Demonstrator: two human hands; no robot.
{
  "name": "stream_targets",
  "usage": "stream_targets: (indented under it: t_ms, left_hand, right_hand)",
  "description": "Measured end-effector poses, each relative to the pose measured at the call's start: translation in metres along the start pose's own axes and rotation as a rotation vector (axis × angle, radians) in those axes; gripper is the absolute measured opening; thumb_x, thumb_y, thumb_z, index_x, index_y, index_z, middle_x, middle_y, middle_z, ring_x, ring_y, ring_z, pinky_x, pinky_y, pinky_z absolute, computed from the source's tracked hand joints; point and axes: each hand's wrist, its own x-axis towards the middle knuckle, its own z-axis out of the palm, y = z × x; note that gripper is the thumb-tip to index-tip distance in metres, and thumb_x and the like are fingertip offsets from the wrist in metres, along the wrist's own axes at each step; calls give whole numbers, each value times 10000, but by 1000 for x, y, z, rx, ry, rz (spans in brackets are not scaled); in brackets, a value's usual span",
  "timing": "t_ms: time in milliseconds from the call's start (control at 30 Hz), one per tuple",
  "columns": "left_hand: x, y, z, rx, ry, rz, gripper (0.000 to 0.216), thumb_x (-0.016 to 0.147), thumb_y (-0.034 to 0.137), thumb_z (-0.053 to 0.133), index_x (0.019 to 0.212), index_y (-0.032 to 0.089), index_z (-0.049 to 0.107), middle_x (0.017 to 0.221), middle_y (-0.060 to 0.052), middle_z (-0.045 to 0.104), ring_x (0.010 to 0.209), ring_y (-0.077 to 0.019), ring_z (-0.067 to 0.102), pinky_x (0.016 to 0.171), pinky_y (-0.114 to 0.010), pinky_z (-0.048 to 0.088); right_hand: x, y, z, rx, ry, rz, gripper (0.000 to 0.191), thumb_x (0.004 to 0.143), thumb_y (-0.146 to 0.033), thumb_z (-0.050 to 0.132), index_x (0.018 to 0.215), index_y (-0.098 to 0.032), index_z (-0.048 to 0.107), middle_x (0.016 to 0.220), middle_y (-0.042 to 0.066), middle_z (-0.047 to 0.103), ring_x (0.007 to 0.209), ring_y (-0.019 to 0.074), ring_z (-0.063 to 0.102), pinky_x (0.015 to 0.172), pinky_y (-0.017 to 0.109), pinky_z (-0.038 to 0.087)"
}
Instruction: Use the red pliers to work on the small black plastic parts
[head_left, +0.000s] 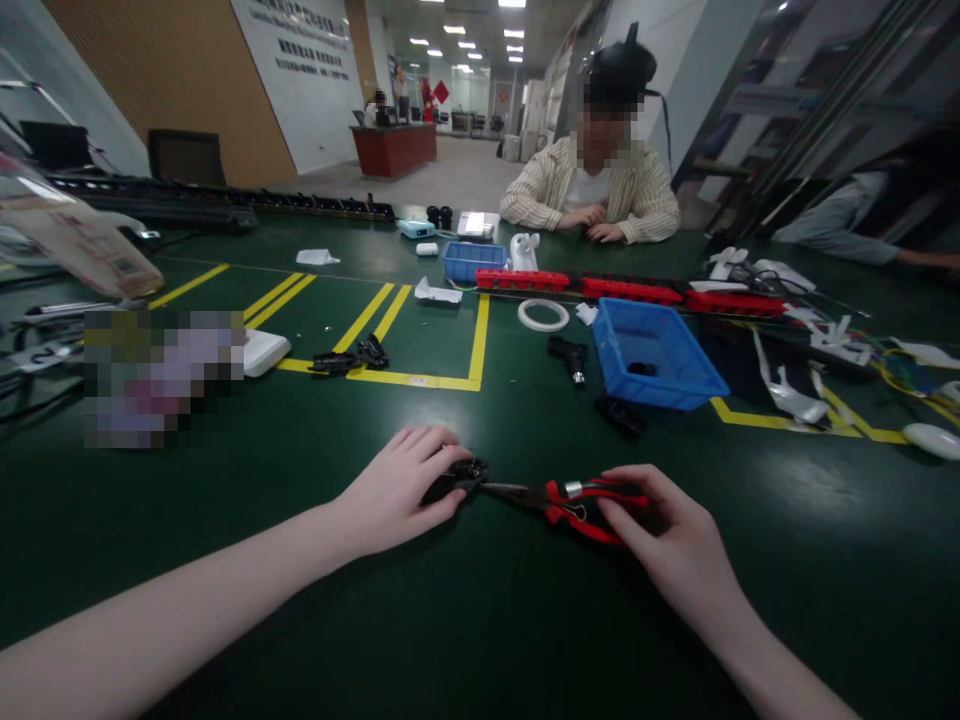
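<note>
My left hand (409, 490) is closed around a small black part (466, 474), pressing it near the tabletop. Most of that part is hidden under the fingers, so its kind does not show. Red-handled needle-nose pliers (553, 500) lie in the grip of my right hand (667, 525), their handles somewhat spread. The thin tips of the pliers point left and meet the right end of the black part; whether they pinch it I cannot tell.
Ahead on the green table (450, 630) stands a blue bin (660, 385), with black parts (568, 358) beside it. A smaller blue bin (474, 262), a tape roll (543, 315) and red strips (630, 290) lie farther back. Across sits a person in a striped shirt (656, 195).
</note>
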Motion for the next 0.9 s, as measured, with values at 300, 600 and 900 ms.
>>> stream_targets:
  t_ms: [300, 600, 900]
  left_hand:
    - [-4, -3, -1, -36, -34, -32, 314, 916, 286, 444, 1220, 251, 518, 1176, -41, 545, 1041, -205, 506, 870, -336, 451]
    - [-7, -5, 0, -80, -40, -53, 342, 894, 303, 477, 1232, 263, 514, 1187, -43, 547, 1067, -227, 503, 891, -373, 451]
    - [-6, -6, 0, -81, -42, -43, 371, 864, 377, 541, 1218, 263, 541, 1182, -51, 557, 1060, -239, 507, 893, -384, 450]
  right_hand:
    - [-10, -8, 4, -417, -56, -564, 271, 817, -254, 601, 1088, -268, 598, 1092, 67, 639, 1036, 229, 596, 807, 405, 564]
    - [-13, -9, 0, -498, -155, -592, 374, 809, -262, 627, 1180, -267, 580, 1220, 72, 626, 1167, 256, 558, 892, 454, 540]
    - [-3, -2, 5, -438, -224, -421, 415, 746, -425, 672, 1109, -259, 557, 1273, 109, 577, 1186, 298, 538, 933, 538, 478]
